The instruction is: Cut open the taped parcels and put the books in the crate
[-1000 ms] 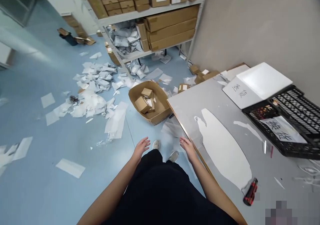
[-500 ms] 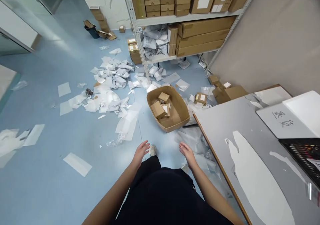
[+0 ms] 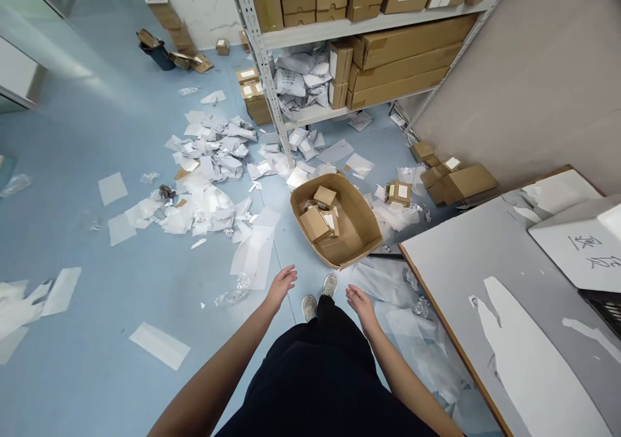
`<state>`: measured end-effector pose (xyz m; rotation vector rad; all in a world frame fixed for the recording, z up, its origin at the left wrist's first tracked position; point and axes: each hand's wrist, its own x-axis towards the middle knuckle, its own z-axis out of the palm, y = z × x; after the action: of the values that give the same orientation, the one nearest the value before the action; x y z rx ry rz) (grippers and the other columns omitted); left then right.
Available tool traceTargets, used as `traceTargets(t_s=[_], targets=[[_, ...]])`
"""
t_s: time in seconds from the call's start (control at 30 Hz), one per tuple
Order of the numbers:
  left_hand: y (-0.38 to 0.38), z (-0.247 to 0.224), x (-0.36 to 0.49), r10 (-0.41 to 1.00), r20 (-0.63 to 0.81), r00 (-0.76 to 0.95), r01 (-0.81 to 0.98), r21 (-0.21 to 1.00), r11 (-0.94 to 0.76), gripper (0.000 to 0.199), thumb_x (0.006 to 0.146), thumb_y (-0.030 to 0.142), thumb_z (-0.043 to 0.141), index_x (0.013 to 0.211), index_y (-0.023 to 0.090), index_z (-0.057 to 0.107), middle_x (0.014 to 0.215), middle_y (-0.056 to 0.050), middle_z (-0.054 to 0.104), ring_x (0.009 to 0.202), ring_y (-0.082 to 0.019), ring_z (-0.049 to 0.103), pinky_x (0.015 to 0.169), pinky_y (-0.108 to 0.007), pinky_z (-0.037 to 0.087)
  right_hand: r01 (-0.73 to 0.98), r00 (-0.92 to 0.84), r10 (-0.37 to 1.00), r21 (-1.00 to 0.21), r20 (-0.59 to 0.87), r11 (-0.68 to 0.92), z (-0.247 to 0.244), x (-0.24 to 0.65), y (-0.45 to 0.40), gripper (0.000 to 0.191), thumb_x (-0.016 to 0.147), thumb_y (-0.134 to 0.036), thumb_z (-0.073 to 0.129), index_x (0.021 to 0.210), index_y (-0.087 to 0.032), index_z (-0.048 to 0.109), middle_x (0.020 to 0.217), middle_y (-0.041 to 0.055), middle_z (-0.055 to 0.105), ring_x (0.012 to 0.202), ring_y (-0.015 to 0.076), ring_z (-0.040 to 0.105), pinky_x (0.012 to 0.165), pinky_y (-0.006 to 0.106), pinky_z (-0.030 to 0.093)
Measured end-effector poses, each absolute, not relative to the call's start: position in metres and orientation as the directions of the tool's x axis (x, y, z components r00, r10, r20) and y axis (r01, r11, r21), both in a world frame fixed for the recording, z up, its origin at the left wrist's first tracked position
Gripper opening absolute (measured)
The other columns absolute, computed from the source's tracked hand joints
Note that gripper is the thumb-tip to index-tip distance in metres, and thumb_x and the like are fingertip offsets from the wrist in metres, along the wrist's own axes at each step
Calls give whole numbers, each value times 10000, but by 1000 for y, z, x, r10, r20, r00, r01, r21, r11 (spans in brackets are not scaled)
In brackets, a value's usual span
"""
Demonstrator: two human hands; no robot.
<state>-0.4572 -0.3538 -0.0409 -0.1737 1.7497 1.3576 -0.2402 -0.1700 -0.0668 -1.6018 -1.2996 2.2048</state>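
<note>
Both of my hands hang in the air in front of my body, above the floor. My left hand [image 3: 281, 287] has its fingers stretched out and holds nothing. Some way to its right is my right hand [image 3: 360, 301], fingers also extended and nothing in it. Just ahead of them on the floor stands an open brown cardboard box [image 3: 361, 227], apart from both hands. Inside its left half lie a few small cardboard boxes [image 3: 315, 223], one with a white label. My shoes [image 3: 330, 285] show between my hands, close to the big box.
A grey table [image 3: 446, 243] with torn white paper borders my right side. Ahead rises a metal shelf [image 3: 310, 34] with cartons and plastic mailers. Scattered packaging [image 3: 213, 204] covers the floor on the left; plastic sheeting [image 3: 422, 340] lies beside the table. A small carton [image 3: 398, 193] sits beyond the box.
I have stepped forward, and the cardboard box and shelf now appear nearer. Both shoes are now plainly visible. My hands stay empty, in nearly the same pose.
</note>
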Motion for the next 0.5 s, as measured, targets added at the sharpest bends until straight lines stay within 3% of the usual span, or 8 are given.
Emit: traceTargets(t_s=[0.33, 0.5], targets=[[-279, -88, -553, 342, -708, -618, -531, 697, 482, 542, 803, 418, 604, 1285, 176, 548, 1289, -165, 587, 1137, -245, 601, 915, -371, 488, 369, -401, 497, -633, -769, -681, -134, -350, -115, 500, 554, -497, 773, 950, -196, 724, 971, 84, 733, 1021, 285, 650, 908, 426, 495], [-217, -157, -623, 374, -684, -627, -392, 692, 606, 510, 826, 427, 539, 1254, 151, 570, 1182, -169, 643, 1031, -238, 643, 834, -380, 523, 333, -246, 498, -555, -832, -762, -199, -396, -84, 376, 570, -407, 763, 884, -204, 721, 883, 66, 727, 956, 270, 662, 924, 449, 480]])
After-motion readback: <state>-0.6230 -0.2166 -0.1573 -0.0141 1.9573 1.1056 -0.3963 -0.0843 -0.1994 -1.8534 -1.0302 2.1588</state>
